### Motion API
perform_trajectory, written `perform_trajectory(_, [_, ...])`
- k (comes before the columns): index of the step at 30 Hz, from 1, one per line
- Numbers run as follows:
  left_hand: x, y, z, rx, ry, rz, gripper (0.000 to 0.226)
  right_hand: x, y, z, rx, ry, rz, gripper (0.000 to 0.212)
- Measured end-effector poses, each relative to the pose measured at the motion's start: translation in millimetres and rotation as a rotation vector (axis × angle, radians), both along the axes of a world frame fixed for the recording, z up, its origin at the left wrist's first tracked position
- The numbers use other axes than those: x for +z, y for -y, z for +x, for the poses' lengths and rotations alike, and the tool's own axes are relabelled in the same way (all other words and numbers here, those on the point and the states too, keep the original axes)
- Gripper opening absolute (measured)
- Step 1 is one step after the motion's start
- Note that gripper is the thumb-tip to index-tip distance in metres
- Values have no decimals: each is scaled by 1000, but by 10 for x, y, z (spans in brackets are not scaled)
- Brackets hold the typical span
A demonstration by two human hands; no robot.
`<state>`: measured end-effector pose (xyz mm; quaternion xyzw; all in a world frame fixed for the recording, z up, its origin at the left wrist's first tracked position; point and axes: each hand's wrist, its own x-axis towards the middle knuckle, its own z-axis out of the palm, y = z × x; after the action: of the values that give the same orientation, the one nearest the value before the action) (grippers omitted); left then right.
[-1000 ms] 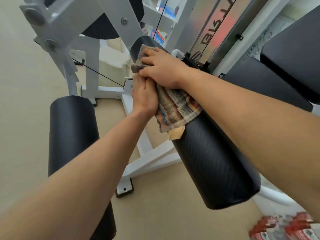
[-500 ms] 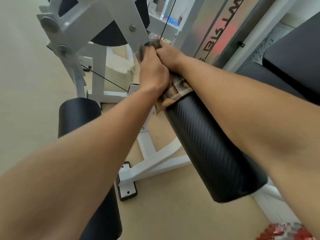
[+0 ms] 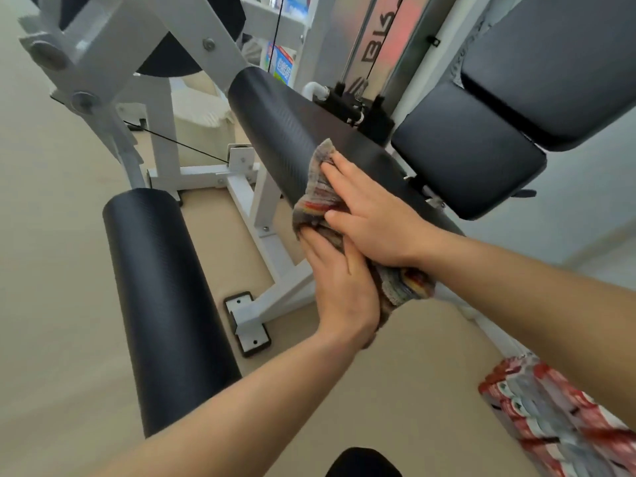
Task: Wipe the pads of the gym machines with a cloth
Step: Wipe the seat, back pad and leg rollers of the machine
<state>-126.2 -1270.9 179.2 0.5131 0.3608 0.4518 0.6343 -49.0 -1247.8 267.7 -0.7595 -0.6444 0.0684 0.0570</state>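
Observation:
A striped, multicoloured cloth [image 3: 318, 197] is wrapped over the near half of the upper black roller pad [image 3: 278, 122]. My right hand [image 3: 373, 218] lies on top of the cloth with fairly straight fingers and presses it onto the pad. From the left side my left hand [image 3: 344, 290] cups the cloth and the pad, its fingertips tucked under the cloth's edge. The pad's near end is hidden behind my hands and the cloth. A second black roller pad [image 3: 161, 287] lies lower on the left, untouched.
The white machine frame [image 3: 261, 215] with its foot plate [image 3: 247, 325] stands between the two rollers. Black seat pads [image 3: 464, 149] sit to the right, with a cable and weight stack behind. A red-and-white patterned pack [image 3: 550, 418] lies on the beige floor at lower right.
Both hands have slid the cloth along the upper roller pad from its far end by the frame toward its near end. The far half of the pad is now uncovered.

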Motion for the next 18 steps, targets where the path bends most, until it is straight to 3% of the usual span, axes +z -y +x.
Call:
perform_trajectory(5, [53,-486,167,78,44,-88,61,11,-519,60,-4,0,4,59])
perform_trajectory(11, [-59,-2103,406,144,10,-58,62,-83,-1933,202,-5,92,11,57])
perform_trajectory(15, [-17,-3103,490,123,-34,-71,68,-10,-2535,96,35,223,-45,46])
perform_trajectory(18, [-78,-3455,509,70,-9,-85,58,36,-2704,35,70,335,-48,47])
